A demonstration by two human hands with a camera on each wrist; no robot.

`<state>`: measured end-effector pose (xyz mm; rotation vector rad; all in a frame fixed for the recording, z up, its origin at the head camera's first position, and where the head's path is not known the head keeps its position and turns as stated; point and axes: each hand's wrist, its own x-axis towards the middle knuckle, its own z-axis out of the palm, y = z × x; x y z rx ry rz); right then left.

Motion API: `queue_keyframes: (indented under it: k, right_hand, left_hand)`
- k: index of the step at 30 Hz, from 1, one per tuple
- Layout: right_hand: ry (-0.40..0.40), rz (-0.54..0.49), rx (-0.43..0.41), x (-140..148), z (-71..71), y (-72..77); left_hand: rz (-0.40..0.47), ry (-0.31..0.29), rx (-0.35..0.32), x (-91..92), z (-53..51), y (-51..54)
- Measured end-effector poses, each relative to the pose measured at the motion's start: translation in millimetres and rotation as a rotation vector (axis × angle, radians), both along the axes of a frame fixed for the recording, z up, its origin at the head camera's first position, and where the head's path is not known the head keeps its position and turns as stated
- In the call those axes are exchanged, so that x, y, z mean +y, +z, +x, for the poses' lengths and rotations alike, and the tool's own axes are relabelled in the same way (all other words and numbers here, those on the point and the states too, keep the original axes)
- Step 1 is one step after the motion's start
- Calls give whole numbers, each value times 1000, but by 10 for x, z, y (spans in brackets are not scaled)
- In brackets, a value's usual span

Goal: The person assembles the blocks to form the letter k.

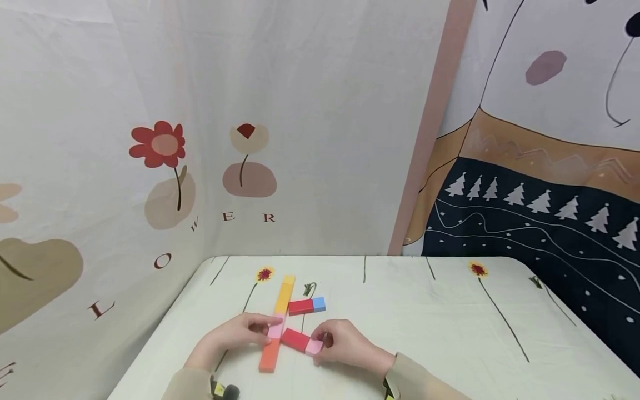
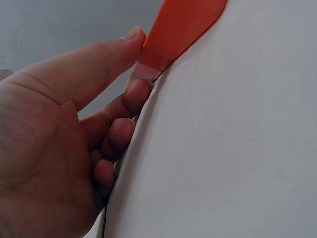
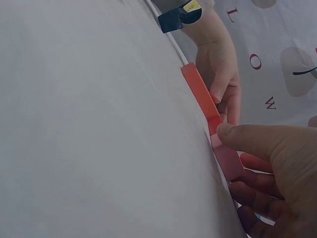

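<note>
A straight row of blocks lies on the table: a small yellow block (image 1: pixel 289 280), a longer amber block (image 1: pixel 283 299), a pink block (image 1: pixel 275 331) and an orange block (image 1: pixel 269 356). My left hand (image 1: pixel 241 335) holds the pink block in the row between thumb and index finger, the thumb near its joint with the orange block. With its fingertips, my right hand (image 1: pixel 346 345) pinches a pink cube (image 1: pixel 313 348) at the end of a red block (image 1: pixel 295 339). This red block slants toward the row. Farther up, another red block (image 1: pixel 300 307) meets a blue cube (image 1: pixel 319 304).
The pale tablecloth (image 1: pixel 425 328) has printed flowers and stems. A white printed curtain (image 1: pixel 320 139) rises behind the table and along its left side. At the right hangs a dark cloth (image 1: pixel 500 222) with tree prints.
</note>
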<state>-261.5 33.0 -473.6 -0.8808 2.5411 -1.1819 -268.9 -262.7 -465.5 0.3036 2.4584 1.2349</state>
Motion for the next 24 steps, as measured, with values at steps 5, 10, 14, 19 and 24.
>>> queue_keyframes:
  k: [5,10,14,19,24]
  right_hand:
    - [-5,-2,5,10,0,-6]
    - [-8,-2,-8,40,10,6]
    - [-4,-15,0,119,-19,25]
    - [-30,-27,1,314,-94,45]
    - [-83,1,67,580,-190,115]
  left_hand:
    - [0,-4,3,12,-15,-6]
    - [0,-11,1,36,-20,-14]
    - [5,-28,9,49,-32,-9]
    - [16,-21,-17,17,-41,-24]
    - [6,-2,-31,-47,-44,-62]
